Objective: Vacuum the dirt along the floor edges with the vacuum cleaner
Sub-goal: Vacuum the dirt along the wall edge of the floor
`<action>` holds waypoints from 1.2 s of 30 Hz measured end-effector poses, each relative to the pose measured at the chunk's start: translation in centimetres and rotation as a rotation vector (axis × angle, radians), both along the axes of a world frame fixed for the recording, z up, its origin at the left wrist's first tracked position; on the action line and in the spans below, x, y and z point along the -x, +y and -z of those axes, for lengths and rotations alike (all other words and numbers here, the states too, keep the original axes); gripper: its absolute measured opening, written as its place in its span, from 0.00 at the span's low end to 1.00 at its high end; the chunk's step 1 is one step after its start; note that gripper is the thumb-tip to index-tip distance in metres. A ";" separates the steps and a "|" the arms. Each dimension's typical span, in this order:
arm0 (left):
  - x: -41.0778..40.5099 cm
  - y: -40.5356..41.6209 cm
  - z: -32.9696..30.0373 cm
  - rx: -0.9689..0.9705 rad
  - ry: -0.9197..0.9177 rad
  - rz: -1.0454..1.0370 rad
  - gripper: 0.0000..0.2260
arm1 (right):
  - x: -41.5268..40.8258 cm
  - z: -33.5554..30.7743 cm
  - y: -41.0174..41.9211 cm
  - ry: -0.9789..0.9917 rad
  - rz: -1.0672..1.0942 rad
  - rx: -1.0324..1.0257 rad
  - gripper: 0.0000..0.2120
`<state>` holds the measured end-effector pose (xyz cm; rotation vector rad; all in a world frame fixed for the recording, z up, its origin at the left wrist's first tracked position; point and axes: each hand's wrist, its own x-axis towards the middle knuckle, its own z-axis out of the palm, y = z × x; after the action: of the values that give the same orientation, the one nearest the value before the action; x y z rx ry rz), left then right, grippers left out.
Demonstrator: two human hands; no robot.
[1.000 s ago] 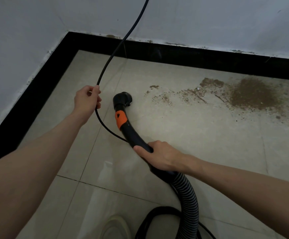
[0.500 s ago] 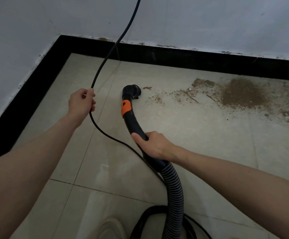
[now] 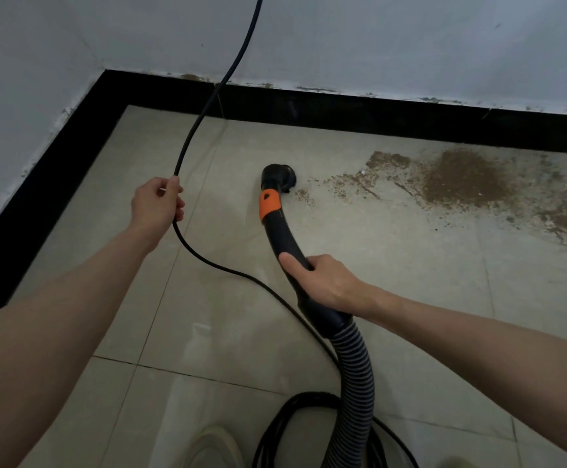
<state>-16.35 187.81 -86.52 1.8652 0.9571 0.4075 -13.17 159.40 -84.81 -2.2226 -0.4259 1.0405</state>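
My right hand (image 3: 322, 282) grips the black curved vacuum handle (image 3: 285, 238), which has an orange band (image 3: 269, 203). Its round nozzle (image 3: 278, 177) sits on the tile floor at the left end of a trail of brown dirt (image 3: 461, 179). The dirt spreads rightward beside the black skirting (image 3: 376, 116). My left hand (image 3: 159, 204) holds the black power cord (image 3: 204, 106) up and to the left of the nozzle. A ribbed grey hose (image 3: 354, 376) runs down from the handle.
The white walls meet in a corner at the upper left, lined with black skirting (image 3: 39, 170). Coiled cord (image 3: 295, 420) lies on the floor near the bottom, beside my shoe (image 3: 214, 447).
The nozzle has moved rightward along the floor into the edge of the dirt trail, and the small specks at the trail's left end are gone. My left hand still holds the cord.
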 end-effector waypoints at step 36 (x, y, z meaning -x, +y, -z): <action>-0.1 0.2 0.3 -0.059 0.036 0.035 0.12 | 3.9 -1.6 -3.1 0.035 0.019 -0.024 0.24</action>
<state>-16.25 187.97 -86.79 1.9458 0.9439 0.3855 -17.02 156.32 -83.20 -2.1797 -0.3999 1.0572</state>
